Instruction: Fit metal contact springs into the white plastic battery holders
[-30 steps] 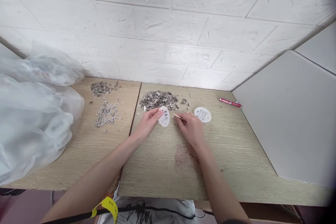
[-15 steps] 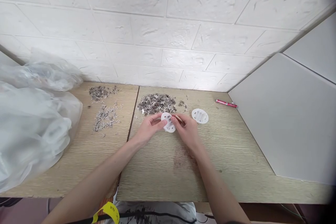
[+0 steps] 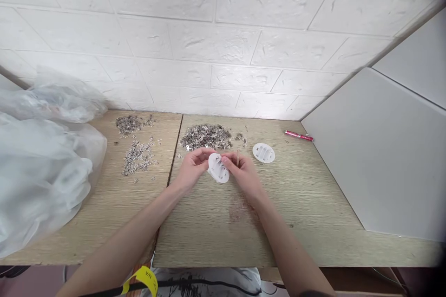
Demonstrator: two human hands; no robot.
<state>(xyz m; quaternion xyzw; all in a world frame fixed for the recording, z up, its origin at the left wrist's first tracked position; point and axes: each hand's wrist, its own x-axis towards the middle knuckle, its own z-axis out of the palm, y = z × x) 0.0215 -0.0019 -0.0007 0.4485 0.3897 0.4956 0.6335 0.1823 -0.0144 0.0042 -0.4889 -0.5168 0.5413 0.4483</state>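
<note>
Between both hands, above the table, a white oval plastic piece (image 3: pixel 218 168) with slots is held tilted. My left hand (image 3: pixel 193 167) grips its left edge with thumb and fingers. My right hand (image 3: pixel 243 171) pinches its upper right edge, and a thin brownish stick (image 3: pixel 238 158) stands up between its fingers. A similar white oval piece (image 3: pixel 264 153) lies on the table to the right. Just behind the hands is a heap of small metal parts (image 3: pixel 206 137).
Two smaller piles of metal bits, a darker one (image 3: pixel 129 124) and a lighter one (image 3: pixel 136 157), lie on the left table. Plastic bags (image 3: pixel 45 176) fill the far left. A red pen (image 3: pixel 298 136) rests near the grey panel (image 3: pixel 376 158). A white brick wall (image 3: pixel 195 37) stands behind.
The held oval piece has turned and come slightly lower and left. The stick in my right hand now points more upright. The whole view has shifted a little.
</note>
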